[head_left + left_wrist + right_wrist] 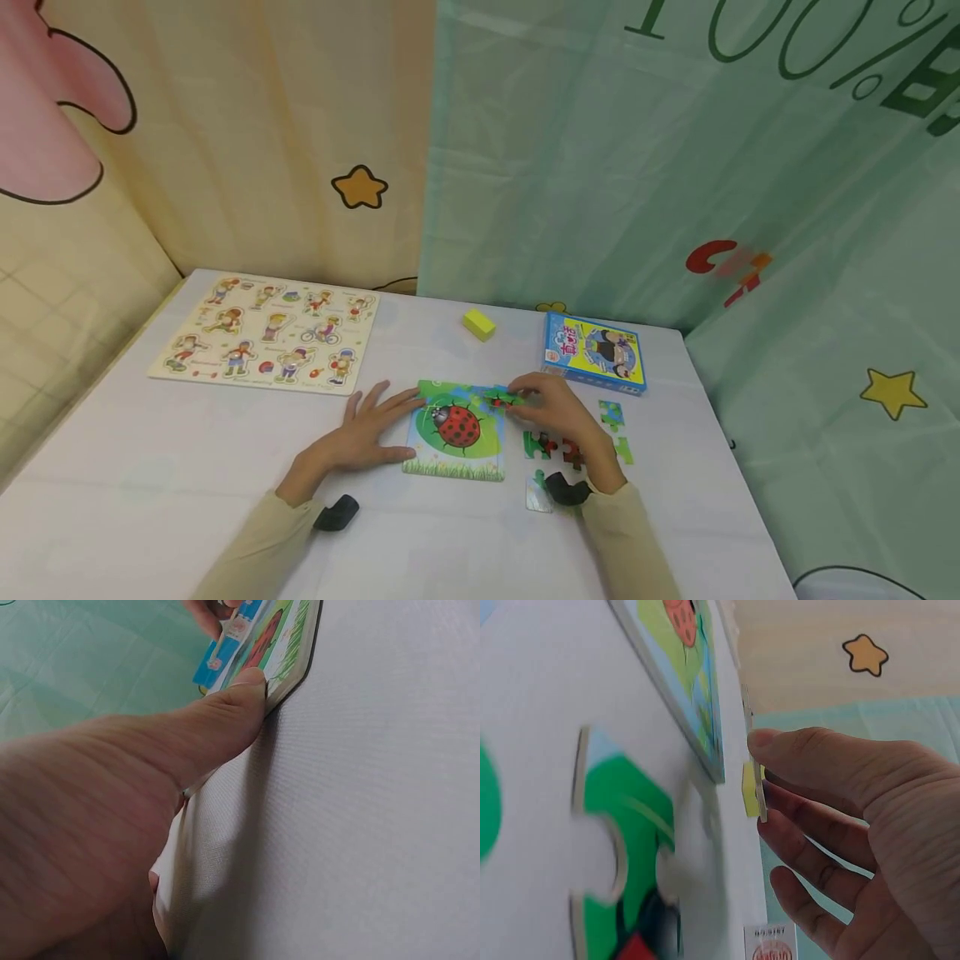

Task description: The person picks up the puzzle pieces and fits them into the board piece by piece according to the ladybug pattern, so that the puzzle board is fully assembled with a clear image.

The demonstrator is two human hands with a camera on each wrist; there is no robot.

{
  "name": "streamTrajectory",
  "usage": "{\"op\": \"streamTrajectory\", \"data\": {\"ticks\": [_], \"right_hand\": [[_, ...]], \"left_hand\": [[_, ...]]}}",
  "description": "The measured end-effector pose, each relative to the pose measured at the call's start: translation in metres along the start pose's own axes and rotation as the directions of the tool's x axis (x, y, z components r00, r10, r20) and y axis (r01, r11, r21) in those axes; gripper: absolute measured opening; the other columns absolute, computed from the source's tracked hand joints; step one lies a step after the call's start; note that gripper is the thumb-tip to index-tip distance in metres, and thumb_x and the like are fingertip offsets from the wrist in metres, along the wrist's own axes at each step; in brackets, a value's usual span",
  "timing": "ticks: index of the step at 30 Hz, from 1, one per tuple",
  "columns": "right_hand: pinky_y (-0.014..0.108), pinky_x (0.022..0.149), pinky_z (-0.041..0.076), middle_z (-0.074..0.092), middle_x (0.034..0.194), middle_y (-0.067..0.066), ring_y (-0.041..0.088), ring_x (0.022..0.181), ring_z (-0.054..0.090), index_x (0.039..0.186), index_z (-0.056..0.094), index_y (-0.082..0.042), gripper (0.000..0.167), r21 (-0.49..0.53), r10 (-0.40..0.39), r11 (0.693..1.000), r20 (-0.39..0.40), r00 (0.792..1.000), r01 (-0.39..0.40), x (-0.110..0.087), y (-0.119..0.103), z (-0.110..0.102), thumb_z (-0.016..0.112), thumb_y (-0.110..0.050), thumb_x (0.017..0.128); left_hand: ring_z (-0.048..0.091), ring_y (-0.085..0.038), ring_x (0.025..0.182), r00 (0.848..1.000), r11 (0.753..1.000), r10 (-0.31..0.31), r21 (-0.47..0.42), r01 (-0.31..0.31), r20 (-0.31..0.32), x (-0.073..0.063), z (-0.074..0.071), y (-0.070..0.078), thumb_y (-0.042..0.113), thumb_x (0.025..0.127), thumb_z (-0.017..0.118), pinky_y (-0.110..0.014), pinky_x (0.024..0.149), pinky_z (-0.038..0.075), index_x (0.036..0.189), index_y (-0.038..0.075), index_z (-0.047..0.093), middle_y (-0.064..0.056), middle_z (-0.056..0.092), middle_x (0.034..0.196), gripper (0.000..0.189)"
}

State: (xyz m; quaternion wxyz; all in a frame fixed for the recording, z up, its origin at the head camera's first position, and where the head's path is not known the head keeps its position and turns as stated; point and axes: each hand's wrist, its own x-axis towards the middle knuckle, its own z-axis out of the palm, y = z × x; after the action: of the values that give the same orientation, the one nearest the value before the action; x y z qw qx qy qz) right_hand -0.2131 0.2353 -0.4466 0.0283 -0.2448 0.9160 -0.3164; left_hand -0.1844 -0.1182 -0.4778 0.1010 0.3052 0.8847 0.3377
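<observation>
A ladybug puzzle board (453, 457) lies flat on the white table. My left hand (367, 432) rests at its left side with fingers spread, the thumb and a fingertip touching the edge; the left wrist view shows the thumb on the board's rim. My right hand (553, 408) pinches a green, blue and red puzzle piece (501, 399) over the board's upper right corner. In the right wrist view that piece (759, 787) appears edge-on between thumb and fingers, raised off the board. Loose jigsaw pieces (537, 445) lie right of the board, some partly hidden under my right forearm.
A blue and yellow box (596, 352) stands behind my right hand. A yellow block (478, 325) sits near the table's back edge. At the back left lies a board with cartoon children (270, 333). Printed curtains (540, 167) hang behind the table.
</observation>
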Motion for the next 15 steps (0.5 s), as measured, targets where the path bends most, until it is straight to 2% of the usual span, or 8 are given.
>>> {"op": "streamTrajectory", "data": {"ticks": [9,15], "right_hand": [[0.046,0.092,0.055,0.072,0.114,0.006,0.021,0.1,0.066,0.112,0.072,-0.006,0.025,0.019,-0.036,0.999,0.061,0.997,0.035,0.019,-0.021,0.011,0.076,-0.016,0.089],[0.039,0.089,0.056,0.073,0.112,0.005,0.018,0.097,0.065,0.113,0.072,-0.007,0.026,0.013,-0.051,0.999,0.078,0.996,0.05,0.029,-0.031,0.02,0.076,-0.017,0.09]], "left_hand": [[0.003,-0.049,0.151,0.999,0.999,-0.036,0.007,0.036,0.025,-0.001,-0.001,0.001,0.043,0.088,0.074,-0.074,0.113,-0.005,0.153,0.016,0.042,-0.009,0.029,0.164,0.077],[0.003,-0.05,0.151,0.999,0.999,-0.033,0.017,0.033,0.023,-0.001,-0.001,0.001,0.043,0.089,0.073,-0.074,0.113,-0.004,0.154,0.016,0.041,-0.01,0.029,0.164,0.077]]}}
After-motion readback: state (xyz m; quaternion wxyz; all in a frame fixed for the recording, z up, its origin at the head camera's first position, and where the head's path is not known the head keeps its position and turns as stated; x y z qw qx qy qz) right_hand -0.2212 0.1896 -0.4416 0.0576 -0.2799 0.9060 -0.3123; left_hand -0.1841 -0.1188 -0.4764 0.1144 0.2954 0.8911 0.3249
